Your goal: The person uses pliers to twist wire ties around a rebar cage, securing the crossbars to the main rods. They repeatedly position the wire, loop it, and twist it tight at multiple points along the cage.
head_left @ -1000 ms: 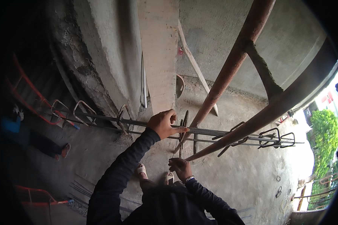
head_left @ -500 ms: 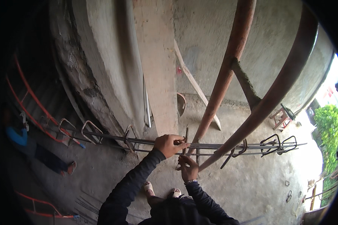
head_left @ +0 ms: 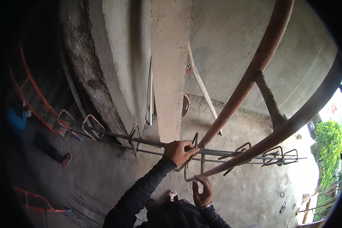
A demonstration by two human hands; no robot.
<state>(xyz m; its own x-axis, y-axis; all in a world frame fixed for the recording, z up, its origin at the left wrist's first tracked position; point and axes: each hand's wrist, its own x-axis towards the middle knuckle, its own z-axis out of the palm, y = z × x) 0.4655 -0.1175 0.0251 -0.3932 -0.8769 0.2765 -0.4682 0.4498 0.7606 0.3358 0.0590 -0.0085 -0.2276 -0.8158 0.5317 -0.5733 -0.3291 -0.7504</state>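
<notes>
Long steel rebars (head_left: pixel 220 152) run across in front of me, with several bent steel stirrups, such as one at the left (head_left: pixel 92 128), around them. My left hand (head_left: pixel 177 152) is closed at the bars, thumb and fingers pinching the upper part of a bent stirrup (head_left: pixel 185 173) where it meets them. Below the bars, my right hand (head_left: pixel 203 193) has its fingers curled but apart from the thumb, with nothing seen in it. It is near the stirrup's lower end. My left fingers hide part of the contact with the stirrup.
A rusty scaffold frame (head_left: pixel 250 85) slants across the bars on the right. Ahead, a wooden board (head_left: pixel 169 72) stands by the concrete wall. Another person (head_left: pixel 21 121) in a blue sleeve is at far left, beside an orange metal frame (head_left: pixel 38 93). Loose rods (head_left: pixel 85 205) lie lower left.
My right hand has come away from the bars, down and to the right, and its fingers have opened. My left hand stays at the stirrup, which now hangs tilted. The view has shifted.
</notes>
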